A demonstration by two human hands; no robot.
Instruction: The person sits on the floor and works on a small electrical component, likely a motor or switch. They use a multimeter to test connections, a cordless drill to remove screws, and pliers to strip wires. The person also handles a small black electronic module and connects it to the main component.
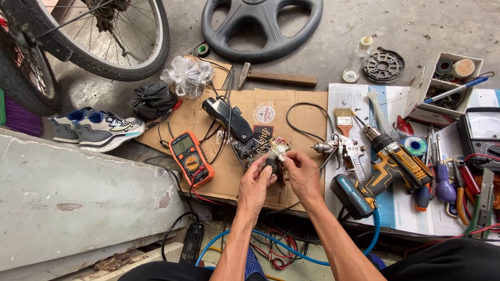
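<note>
While an orange multimeter [191, 157] lies on cardboard [291, 109] at left, the left hand [256, 183] pinches a small dark part [272, 164], steadying it; the right hand [303, 174] pinches what may be its pale tip [278, 151]; a cordless drill [388, 169] lies at right

orange multimeter [190, 157], cordless drill [388, 169], hammer [276, 78], steering wheel [262, 26]

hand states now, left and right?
Left hand: closed on small dark part.
Right hand: fingers pinching the same part's pale top.
</note>
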